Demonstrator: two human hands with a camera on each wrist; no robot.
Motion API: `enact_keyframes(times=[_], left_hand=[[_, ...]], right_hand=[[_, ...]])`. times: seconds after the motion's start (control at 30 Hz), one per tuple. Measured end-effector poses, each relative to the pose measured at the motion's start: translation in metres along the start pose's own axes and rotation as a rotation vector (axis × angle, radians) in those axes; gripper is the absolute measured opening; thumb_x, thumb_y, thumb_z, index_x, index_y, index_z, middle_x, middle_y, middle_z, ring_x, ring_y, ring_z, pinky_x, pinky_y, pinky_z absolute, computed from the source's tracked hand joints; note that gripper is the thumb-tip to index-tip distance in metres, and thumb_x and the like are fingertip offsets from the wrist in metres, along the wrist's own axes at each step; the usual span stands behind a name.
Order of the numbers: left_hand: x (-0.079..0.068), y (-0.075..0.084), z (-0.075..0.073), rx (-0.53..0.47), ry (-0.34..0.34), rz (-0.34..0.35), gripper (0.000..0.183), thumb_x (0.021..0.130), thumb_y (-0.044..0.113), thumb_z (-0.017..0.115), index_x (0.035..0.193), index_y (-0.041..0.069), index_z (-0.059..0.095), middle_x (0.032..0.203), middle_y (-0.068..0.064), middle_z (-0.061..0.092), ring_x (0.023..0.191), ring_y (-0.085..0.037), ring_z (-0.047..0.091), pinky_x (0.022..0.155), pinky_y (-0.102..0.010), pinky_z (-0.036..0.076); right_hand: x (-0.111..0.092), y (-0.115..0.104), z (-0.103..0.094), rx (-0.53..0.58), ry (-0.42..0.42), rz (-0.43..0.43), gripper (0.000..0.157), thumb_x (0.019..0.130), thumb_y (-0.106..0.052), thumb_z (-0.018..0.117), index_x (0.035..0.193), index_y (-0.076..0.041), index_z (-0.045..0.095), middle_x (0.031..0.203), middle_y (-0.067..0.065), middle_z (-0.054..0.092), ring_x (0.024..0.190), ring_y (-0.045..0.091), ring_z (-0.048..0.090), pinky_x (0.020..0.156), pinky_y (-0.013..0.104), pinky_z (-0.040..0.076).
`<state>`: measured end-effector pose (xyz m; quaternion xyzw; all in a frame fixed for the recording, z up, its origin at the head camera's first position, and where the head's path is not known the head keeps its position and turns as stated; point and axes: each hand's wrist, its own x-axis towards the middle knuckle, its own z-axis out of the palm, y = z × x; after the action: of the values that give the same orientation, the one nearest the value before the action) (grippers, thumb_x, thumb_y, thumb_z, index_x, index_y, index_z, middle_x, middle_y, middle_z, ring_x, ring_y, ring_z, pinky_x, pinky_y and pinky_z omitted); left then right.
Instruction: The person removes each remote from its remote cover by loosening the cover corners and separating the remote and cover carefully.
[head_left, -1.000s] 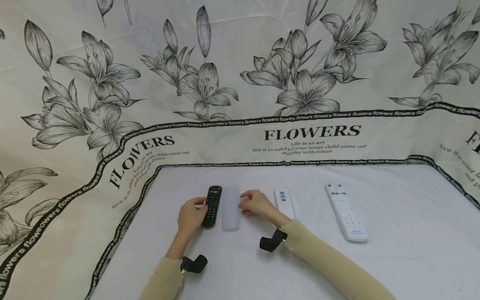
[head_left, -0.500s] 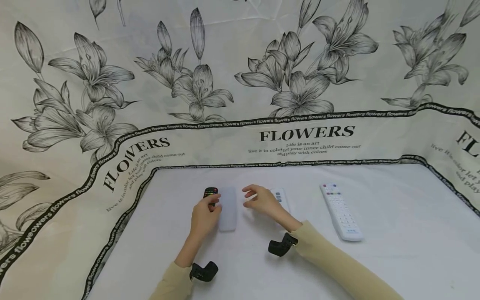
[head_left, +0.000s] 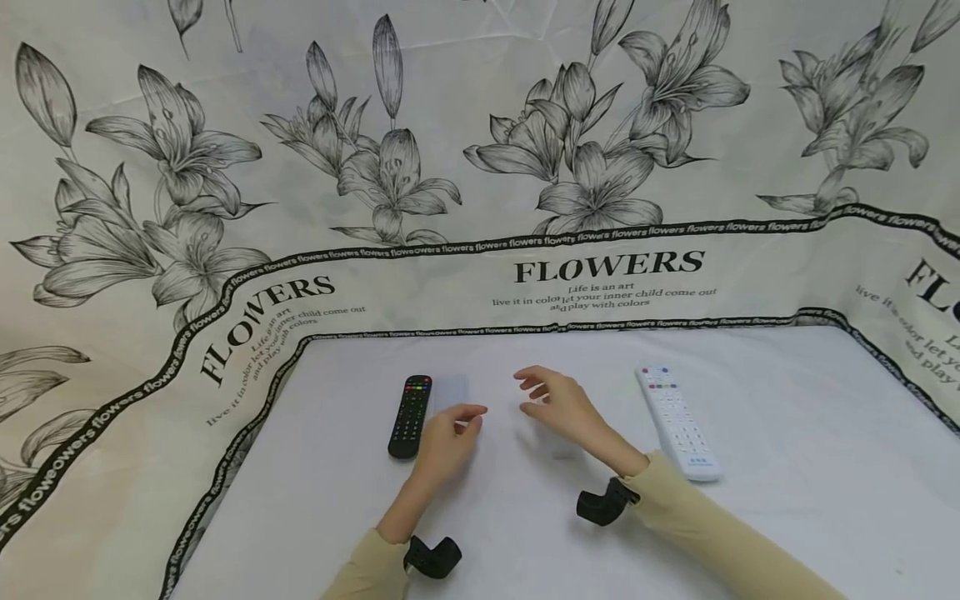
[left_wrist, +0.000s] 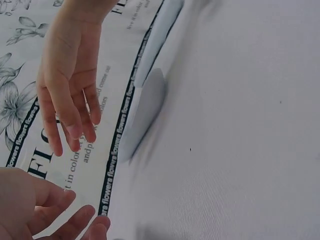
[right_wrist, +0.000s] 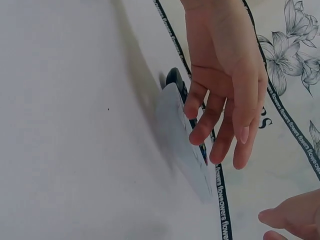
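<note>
Both hands hover over the table with relaxed fingers, holding nothing. In the head view my left hand (head_left: 452, 442) overlaps a pale frosted flat oblong (head_left: 450, 387), whose lower part it hides. Just left of that lies a black remote control (head_left: 410, 417) with coloured buttons. My right hand (head_left: 567, 408) covers most of a small white remote control, which shows as a pale shape (left_wrist: 145, 120) beneath that hand in the left wrist view. A longer white remote control (head_left: 678, 425) lies to the right. The right wrist view shows the frosted oblong (right_wrist: 182, 140) under my left hand (right_wrist: 227, 75).
A white cloth (head_left: 510, 533) covers the table. Behind it stands a flower-printed curtain (head_left: 480, 167) with a black lettered border. A black wrist camera (head_left: 432, 557) sits on the left wrist, another wrist camera (head_left: 606, 502) on the right.
My left hand has moved right, off the black remote control and over the frosted oblong. My right hand has drawn away to the right, over the small white remote control.
</note>
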<state>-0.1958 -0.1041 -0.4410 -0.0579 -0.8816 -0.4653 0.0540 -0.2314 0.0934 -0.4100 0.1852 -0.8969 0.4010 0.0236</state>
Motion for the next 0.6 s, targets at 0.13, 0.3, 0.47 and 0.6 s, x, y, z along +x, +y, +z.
enact_keyframes(times=[0.13,0.3,0.47,0.6], left_hand=[[0.002,0.004,0.010,-0.017,0.000,-0.007,0.021,0.094,0.015,0.058,0.110,0.010,0.070,0.103,-0.007,0.071,0.081,-0.011,0.059,0.067,-0.023,0.048],[0.007,0.011,0.022,-0.045,-0.006,-0.015,0.024,0.093,0.017,0.059,0.113,0.009,0.069,0.100,-0.007,0.071,0.078,-0.011,0.060,0.067,-0.024,0.048],[0.015,0.016,0.032,-0.047,-0.018,-0.042,0.026,0.093,0.019,0.060,0.115,0.009,0.068,0.099,-0.006,0.071,0.078,-0.012,0.062,0.067,-0.026,0.050],[0.025,0.019,0.038,0.018,-0.007,-0.022,0.027,0.091,0.016,0.062,0.116,0.009,0.067,0.101,-0.007,0.071,0.081,-0.015,0.065,0.069,-0.029,0.052]], right_hand=[[-0.004,0.011,-0.010,-0.030,0.030,0.008,0.041,0.084,-0.005,0.069,0.125,-0.004,0.059,0.111,0.016,0.067,0.101,0.030,0.064,0.088,0.046,0.052],[-0.009,0.027,-0.021,-0.037,0.067,0.036,0.042,0.085,-0.005,0.067,0.126,-0.003,0.058,0.114,0.018,0.066,0.105,0.034,0.062,0.091,0.050,0.049],[-0.009,0.041,-0.030,-0.063,0.096,0.055,0.043,0.085,-0.005,0.067,0.127,-0.002,0.057,0.116,0.019,0.066,0.107,0.036,0.061,0.092,0.050,0.048],[-0.006,0.051,-0.036,-0.089,0.110,0.062,0.043,0.086,-0.005,0.065,0.127,-0.001,0.056,0.117,0.021,0.065,0.107,0.038,0.061,0.093,0.051,0.048]])
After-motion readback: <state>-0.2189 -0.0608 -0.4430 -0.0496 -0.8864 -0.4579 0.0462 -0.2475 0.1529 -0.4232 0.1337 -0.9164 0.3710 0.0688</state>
